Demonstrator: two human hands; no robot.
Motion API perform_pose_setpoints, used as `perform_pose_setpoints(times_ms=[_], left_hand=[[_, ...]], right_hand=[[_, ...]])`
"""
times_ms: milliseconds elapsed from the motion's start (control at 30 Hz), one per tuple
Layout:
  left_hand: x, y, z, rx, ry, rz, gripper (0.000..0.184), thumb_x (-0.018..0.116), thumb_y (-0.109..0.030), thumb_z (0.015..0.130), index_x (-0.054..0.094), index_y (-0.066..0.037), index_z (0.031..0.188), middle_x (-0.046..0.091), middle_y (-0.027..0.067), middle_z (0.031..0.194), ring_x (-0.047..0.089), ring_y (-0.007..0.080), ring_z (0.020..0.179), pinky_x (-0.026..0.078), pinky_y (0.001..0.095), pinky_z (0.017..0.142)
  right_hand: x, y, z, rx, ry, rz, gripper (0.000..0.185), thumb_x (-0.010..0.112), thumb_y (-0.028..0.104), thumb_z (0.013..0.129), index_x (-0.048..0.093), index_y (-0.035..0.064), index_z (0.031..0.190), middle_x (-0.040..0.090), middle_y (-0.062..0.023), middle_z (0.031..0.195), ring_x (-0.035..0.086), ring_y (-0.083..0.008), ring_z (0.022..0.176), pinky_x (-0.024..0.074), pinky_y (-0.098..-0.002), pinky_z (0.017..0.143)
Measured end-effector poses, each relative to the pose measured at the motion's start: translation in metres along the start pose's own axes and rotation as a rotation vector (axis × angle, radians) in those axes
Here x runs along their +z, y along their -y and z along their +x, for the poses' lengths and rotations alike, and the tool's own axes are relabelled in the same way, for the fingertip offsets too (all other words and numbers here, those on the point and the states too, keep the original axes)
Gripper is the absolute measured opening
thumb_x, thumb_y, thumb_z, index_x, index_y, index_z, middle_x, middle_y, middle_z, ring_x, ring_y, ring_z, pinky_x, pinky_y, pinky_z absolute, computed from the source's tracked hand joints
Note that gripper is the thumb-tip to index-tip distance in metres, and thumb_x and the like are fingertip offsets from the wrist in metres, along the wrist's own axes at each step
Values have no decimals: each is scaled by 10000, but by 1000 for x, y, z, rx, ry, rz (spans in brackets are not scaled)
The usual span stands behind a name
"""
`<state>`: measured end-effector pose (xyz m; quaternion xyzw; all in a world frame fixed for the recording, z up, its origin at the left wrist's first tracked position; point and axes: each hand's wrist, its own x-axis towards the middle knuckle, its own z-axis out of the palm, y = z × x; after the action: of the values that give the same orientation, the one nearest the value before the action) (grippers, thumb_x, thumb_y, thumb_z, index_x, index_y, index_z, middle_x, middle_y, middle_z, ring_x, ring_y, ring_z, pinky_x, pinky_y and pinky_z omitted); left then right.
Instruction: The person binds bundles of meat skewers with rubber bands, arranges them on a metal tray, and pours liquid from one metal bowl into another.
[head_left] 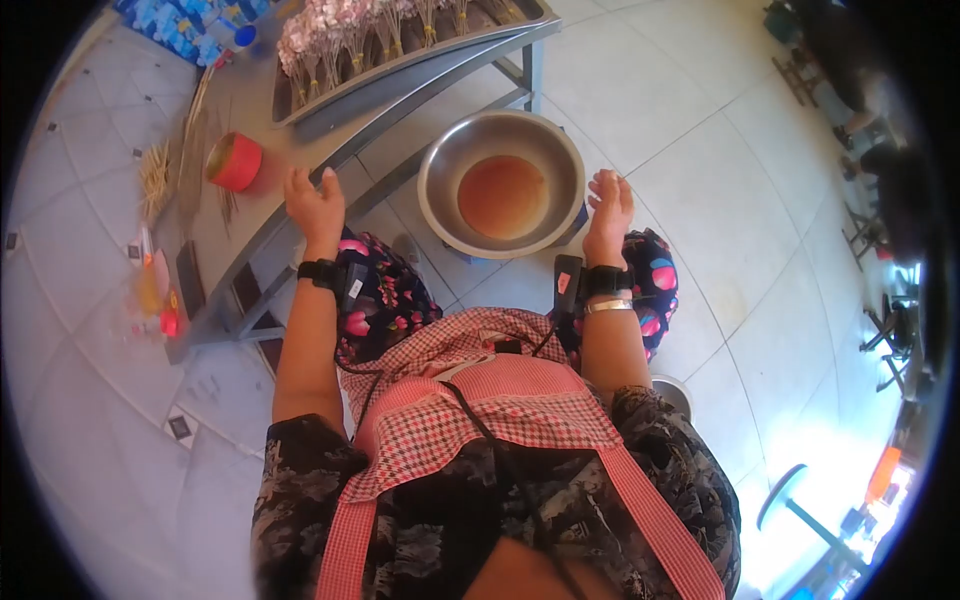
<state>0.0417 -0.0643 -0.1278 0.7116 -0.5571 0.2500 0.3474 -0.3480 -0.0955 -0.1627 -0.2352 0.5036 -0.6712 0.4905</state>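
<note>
My left hand hovers by the edge of a metal table, thumb and fingers apart with nothing in them. A red round container lies nearest to it on the tabletop. On the other side, my right hand is raised beside the rim of a wide metal basin. Its fingers are loosely bent and slightly parted, and I see nothing in them. Reddish-brown liquid covers the basin's bottom. The basin stands in front of my knees, between the two hands.
A metal tray on the table carries several bunches of pink flowers on thin stems. Thin sticks show at the far left. Blue packages are at the top left. Behind my right elbow is another metal bowl.
</note>
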Motion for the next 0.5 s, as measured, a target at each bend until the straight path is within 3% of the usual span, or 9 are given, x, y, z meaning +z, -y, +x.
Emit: perform_pose_setpoints(times_ms=[33, 133, 167, 267, 333, 400, 433, 500], left_hand=[[-1, 4, 1, -25, 0, -12, 405, 647, -209, 771, 550, 40, 1075, 538, 260, 1130, 496, 405, 1071, 376, 461, 931], [-8, 9, -1, -62, -7, -49, 380, 645, -192, 772, 554, 39, 1060, 536, 257, 1134, 492, 401, 1081, 372, 450, 943], [-15, 4, 0, -48, -20, -67, 368, 640, -186, 777, 555, 41, 1053, 538, 255, 1129, 494, 398, 1078, 374, 447, 944], [-32, -5, -8, -35, -17, -177, 343, 622, -179, 799, 555, 48, 1049, 544, 247, 1119, 498, 383, 1081, 382, 431, 941], [-40, 1, -22, -74, 15, -223, 334, 607, -180, 817, 554, 51, 1053, 546, 241, 1116, 502, 370, 1078, 389, 417, 935], [-46, -2, -33, -141, 56, -232, 329, 590, -184, 835, 552, 53, 1061, 547, 234, 1115, 509, 359, 1067, 395, 403, 928], [-47, 1, -39, -179, 74, -208, 332, 583, -189, 843, 550, 53, 1069, 552, 225, 1116, 515, 348, 1063, 398, 391, 924], [-49, 11, -46, -269, 119, -241, 341, 573, -198, 855, 546, 54, 1083, 562, 206, 1116, 528, 325, 1054, 403, 370, 917]], right_hand=[[-7, -13, 7, 34, 3, -116, 359, 551, 306, 869, 560, 12, 1075, 593, -60, 978, 547, -158, 880, 418, -283, 730], [-12, -31, 9, 24, -17, -235, 362, 547, 288, 864, 548, 7, 1091, 584, -59, 979, 541, -158, 889, 422, -283, 712], [-10, -39, 13, -13, -85, -259, 301, 549, 206, 873, 546, -44, 1041, 593, -101, 926, 555, -189, 866, 451, -292, 774], [-28, -66, 21, 628, 61, -363, 372, 652, 194, 797, 544, -31, 1073, 614, -133, 980, 583, -203, 926, 468, -313, 798], [-45, -122, 9, 324, 501, -360, 474, 732, 202, 704, 544, -8, 1086, 621, -149, 991, 603, -243, 915, 478, -351, 796], [-52, -128, 4, -207, 800, -639, 582, 805, 214, 593, 558, 21, 1083, 625, -157, 992, 609, -303, 896, 481, -396, 793], [-47, -118, 4, -572, 857, -928, 633, 838, 224, 528, 571, 40, 1072, 625, -158, 987, 606, -343, 883, 479, -424, 791], [-38, -97, -4, -550, 925, -996, 457, 816, 218, 583, 598, 14, 929, 605, -214, 873, 583, -406, 832, 470, -439, 710]])
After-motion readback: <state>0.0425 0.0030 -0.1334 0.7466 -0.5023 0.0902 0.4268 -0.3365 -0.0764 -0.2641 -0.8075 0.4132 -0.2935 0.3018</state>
